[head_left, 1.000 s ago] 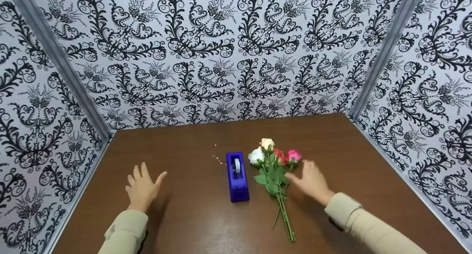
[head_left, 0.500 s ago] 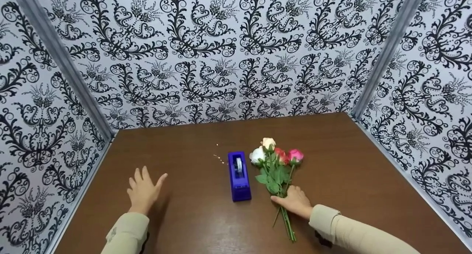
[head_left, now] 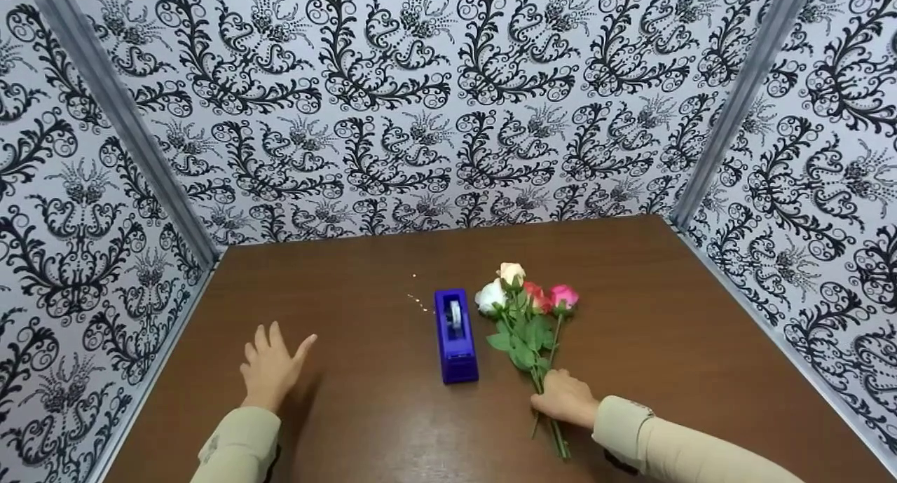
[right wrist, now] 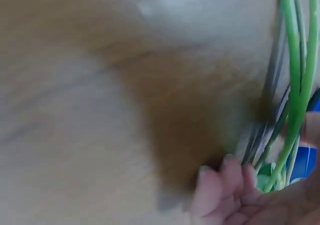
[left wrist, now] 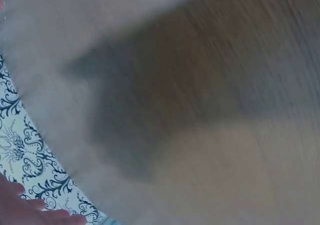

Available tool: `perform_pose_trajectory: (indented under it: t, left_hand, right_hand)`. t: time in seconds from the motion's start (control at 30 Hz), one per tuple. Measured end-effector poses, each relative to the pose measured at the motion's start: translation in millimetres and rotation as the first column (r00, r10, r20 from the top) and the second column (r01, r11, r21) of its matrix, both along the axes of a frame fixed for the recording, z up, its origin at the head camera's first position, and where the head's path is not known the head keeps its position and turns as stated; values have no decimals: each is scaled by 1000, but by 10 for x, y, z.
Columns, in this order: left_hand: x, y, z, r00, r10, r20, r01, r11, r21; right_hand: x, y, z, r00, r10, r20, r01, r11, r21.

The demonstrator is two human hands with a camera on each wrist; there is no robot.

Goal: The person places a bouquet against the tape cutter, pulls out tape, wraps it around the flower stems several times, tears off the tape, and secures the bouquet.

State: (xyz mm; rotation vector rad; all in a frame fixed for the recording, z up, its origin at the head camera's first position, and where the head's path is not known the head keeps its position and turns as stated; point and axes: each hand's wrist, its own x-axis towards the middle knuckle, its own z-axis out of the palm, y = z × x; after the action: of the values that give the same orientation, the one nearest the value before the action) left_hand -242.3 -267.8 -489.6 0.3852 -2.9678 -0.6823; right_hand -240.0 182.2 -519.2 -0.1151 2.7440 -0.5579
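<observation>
A bunch of artificial-looking roses [head_left: 524, 337] lies on the table, its white, cream, red and pink heads pointing away from me. My right hand [head_left: 566, 399] holds the green stems below the leaves. In the right wrist view, the stems [right wrist: 295, 95] pass between the thumb and the curled fingers [right wrist: 232, 177]. Left of the bouquet stands a blue tape dispenser [head_left: 459, 360] with a roll of tape in it; neither hand touches it. Over the table's left side, my left hand [head_left: 272, 367] is held with fingers spread and nothing in it.
The brown wooden table [head_left: 364, 413] is enclosed by patterned black-and-white panels [head_left: 420, 118] at the back and both sides. Grey metal posts [head_left: 133, 125] mark the corners. Small pale specks [head_left: 420, 302] lie behind the dispenser, to its left.
My right hand has come from beside the pink rose toward me and taken hold of the stems. The bouquet's stem ends have shifted slightly right. The left hand has barely moved.
</observation>
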Motion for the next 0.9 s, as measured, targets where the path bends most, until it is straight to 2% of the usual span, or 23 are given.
perform_pose_trajectory:
  t: [0.1, 0.23, 0.33, 0.4, 0.53, 0.67, 0.73, 0.8, 0.87, 0.9]
  left_hand:
    - [6, -12, -20, 1000, 0, 2, 0, 1000, -9]
    - [1, -1, -22, 1000, -7, -3, 7, 1000, -11]
    - [5, -8, -22, 1000, -6, -6, 6, 1000, 0]
    - [12, -30, -27, 1000, -1, -4, 1, 1000, 5]
    - [37, -78, -29, 1000, 11, -1, -11, 1000, -2]
    - [41, -102, -23, 1000, 7, -5, -7, 1000, -10]
    - [35, -106, -23, 1000, 6, -13, -6, 1000, -10]
    - [33, -110, -28, 1000, 7, -22, -7, 1000, -9]
    - [37, -98, -50, 1000, 3, -23, -3, 1000, -8]
    - [40, -90, -63, 1000, 0, -21, 0, 1000, -8]
  right_hand:
    - [-5, 23, -3, 999, -16, -44, 14, 999, -33]
    - [-40, 81, 41, 998, -41, -53, 37, 996, -84]
    - [-69, 140, 85, 998, -54, -20, 51, 988, -147]
    - [-76, 180, 94, 997, -69, 21, 72, 971, -228]
    - [-59, 256, 57, 990, -94, 104, 128, 908, -399]
    - [-42, 321, 4, 984, -146, 100, 176, 856, -486]
    - [-60, 355, -16, 978, -173, 118, 209, 810, -548]
    - [-89, 392, -29, 970, -181, 163, 244, 746, -619]
    - [-104, 452, -35, 964, -164, 210, 265, 688, -676]
    - [-108, 485, -39, 963, -151, 225, 267, 669, -694]
